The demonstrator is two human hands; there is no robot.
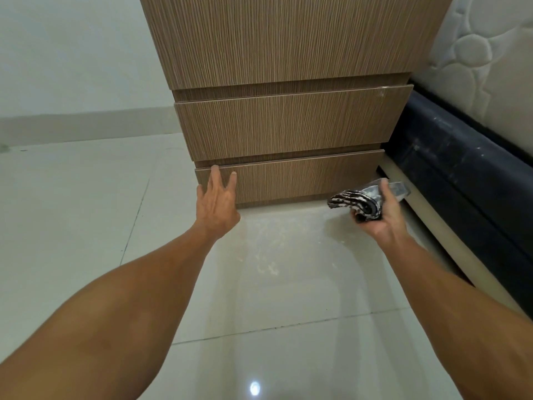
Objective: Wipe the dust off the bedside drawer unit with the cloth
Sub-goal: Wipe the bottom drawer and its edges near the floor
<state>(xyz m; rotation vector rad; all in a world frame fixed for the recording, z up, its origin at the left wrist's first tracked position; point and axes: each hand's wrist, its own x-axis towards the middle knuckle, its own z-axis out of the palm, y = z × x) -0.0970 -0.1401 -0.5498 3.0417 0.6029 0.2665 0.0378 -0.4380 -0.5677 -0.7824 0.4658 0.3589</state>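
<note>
- Resting on the bottom drawer's front (pixel 288 183), your left hand (pixel 217 203) lies flat, fingers (pixel 215 176) spread, tips at its top-left edge.
- The wooden bedside drawer unit (pixel 288 53) rises beyond those fingertips.
- Your right hand (pixel 383 213) clenches the folded black-and-white cloth (pixel 357 202), clear of the drawer, just above the tile floor (pixel 86 212).

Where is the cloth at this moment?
In the head view the cloth is bunched in the right hand, low on the right, just off the bottom drawer and above the floor beside the bed base.
</note>
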